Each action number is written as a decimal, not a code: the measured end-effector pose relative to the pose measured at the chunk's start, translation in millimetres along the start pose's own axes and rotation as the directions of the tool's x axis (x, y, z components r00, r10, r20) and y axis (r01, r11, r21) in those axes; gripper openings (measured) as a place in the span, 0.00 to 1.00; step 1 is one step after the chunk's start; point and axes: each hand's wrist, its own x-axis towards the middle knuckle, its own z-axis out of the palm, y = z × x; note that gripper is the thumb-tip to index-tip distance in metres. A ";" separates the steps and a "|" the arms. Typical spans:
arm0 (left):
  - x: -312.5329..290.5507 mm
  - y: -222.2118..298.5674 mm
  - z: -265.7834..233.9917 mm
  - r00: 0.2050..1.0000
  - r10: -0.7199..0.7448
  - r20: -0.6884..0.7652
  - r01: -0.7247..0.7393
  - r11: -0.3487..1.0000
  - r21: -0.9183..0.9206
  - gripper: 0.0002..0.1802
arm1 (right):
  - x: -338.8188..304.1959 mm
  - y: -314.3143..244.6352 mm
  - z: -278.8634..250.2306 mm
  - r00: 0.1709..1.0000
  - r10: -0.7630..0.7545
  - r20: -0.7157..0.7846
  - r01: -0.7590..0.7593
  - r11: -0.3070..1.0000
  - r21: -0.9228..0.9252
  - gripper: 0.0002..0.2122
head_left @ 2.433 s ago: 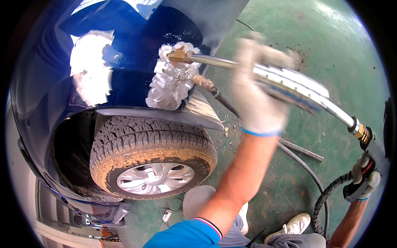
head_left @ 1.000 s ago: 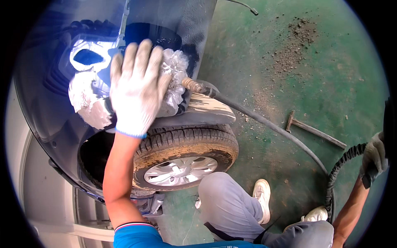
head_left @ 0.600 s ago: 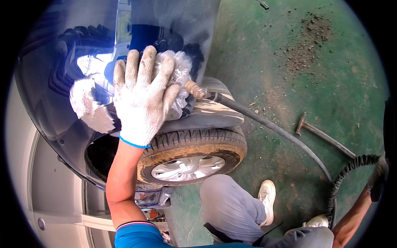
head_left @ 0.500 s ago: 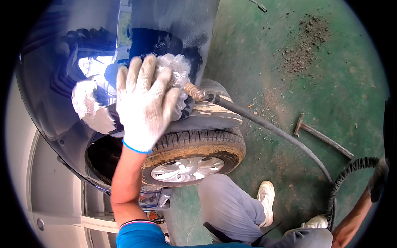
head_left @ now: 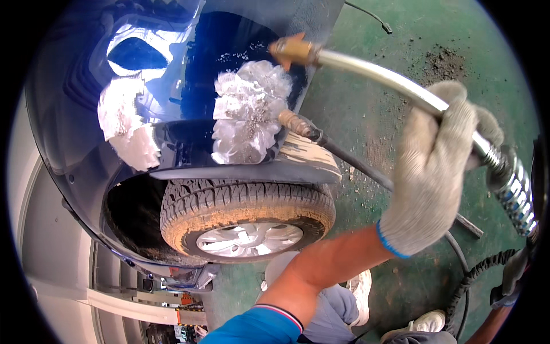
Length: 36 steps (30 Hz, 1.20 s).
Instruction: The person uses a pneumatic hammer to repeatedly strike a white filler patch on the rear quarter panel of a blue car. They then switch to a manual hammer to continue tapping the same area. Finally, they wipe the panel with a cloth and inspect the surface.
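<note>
Foam patch (head_left: 249,112) on car panel (head_left: 172,69), directly above tyre (head_left: 246,215). Lance nozzle (head_left: 292,50) just right of foam. Hose (head_left: 470,281) on floor (head_left: 389,103), right of tyre.

Bright daylight fills the picture. The shiny blue car panel (head_left: 86,103) has white glare at the upper left. It is dark under the wheel arch (head_left: 129,221). Straight lines bend near the black round rim. The gloved hand (head_left: 429,178) looks a little blurry.
</note>
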 end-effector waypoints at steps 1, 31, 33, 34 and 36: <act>-7.0 3.6 -6.5 0.998 -0.009 -0.057 0.008 1.000 -0.018 0.19 | -0.9 1.8 2.3 1.000 0.001 -0.006 -0.001 0.998 -0.059 0.16; -14.2 12.0 -29.3 0.991 0.022 -0.134 -0.026 0.999 -0.022 0.18 | -10.9 -4.1 9.6 0.993 -0.009 -0.116 0.003 0.999 -0.052 0.22; -10.2 2.4 -30.3 0.989 0.121 -0.083 -0.120 0.993 0.017 0.17 | -10.8 -4.6 10.2 0.993 -0.013 -0.121 0.011 1.000 -0.017 0.22; -7.0 -6.9 -31.1 0.984 0.170 -0.056 -0.168 0.985 0.036 0.17 | -10.6 -4.2 11.6 0.992 -0.011 -0.123 0.011 1.000 0.002 0.23; -4.7 -33.5 -11.6 0.995 0.103 0.015 -0.100 0.985 -0.141 0.18 | -8.2 -1.5 17.7 0.993 -0.012 -0.119 0.020 0.998 0.067 0.23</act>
